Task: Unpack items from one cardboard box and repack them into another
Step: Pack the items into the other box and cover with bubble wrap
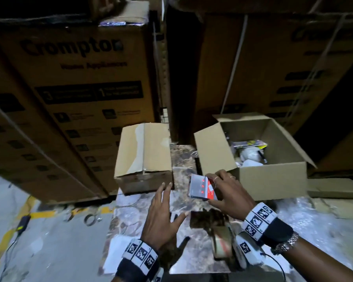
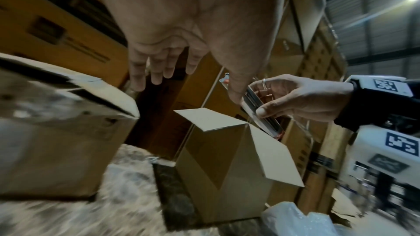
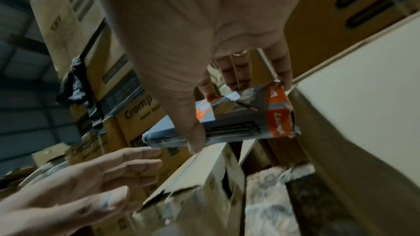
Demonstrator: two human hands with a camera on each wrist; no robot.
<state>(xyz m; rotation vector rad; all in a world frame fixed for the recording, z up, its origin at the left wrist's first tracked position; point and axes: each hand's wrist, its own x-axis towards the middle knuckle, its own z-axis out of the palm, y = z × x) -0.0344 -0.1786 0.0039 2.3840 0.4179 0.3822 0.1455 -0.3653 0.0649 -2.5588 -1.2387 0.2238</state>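
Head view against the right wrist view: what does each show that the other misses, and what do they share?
Only the head view looks into the open box, with packets and white wrapped items inside, and shows the tape dispenser on the marble slab near the wrists, plus the floor's yellow lines.

Only the right wrist view shows the packet's underside: grey with orange ends, thumb across it.

Both show the right hand holding that packet in its grip, the left hand open beside it, and the closed box.
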